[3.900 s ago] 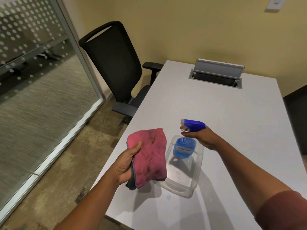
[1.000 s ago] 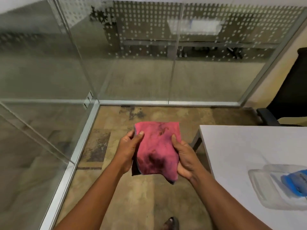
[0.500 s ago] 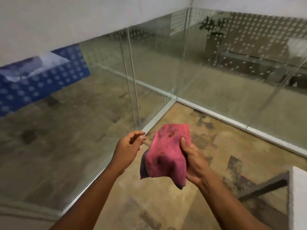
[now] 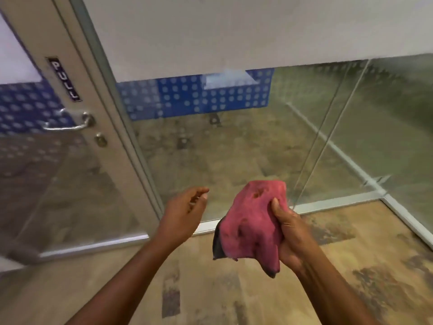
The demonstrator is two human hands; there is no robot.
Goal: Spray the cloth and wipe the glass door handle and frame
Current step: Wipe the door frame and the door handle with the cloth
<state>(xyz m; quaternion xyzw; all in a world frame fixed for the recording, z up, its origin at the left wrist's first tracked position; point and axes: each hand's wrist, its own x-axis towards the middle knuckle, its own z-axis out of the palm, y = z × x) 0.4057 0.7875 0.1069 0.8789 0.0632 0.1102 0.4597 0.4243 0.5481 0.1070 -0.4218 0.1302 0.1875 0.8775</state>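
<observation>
The right hand [image 4: 289,233] is clamped on the pink cloth [image 4: 251,222], bunched, with its lower corners hanging free above the floor [image 4: 234,299]. The left hand [image 4: 185,212] is empty, fingers loosely spread, just left of the cloth and not touching it. Farther off on the left stands the glass door; its frame [image 4: 98,109] carries a metal lever handle [image 4: 68,123], a keyhole [image 4: 101,140] below it and a "PULL" label [image 4: 63,79] above. Fixed glass panels [image 4: 234,148] extend to the right.

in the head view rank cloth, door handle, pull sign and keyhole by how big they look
1. cloth, though it is nearest the camera
2. door handle and pull sign, too alike to rank
3. keyhole
</observation>
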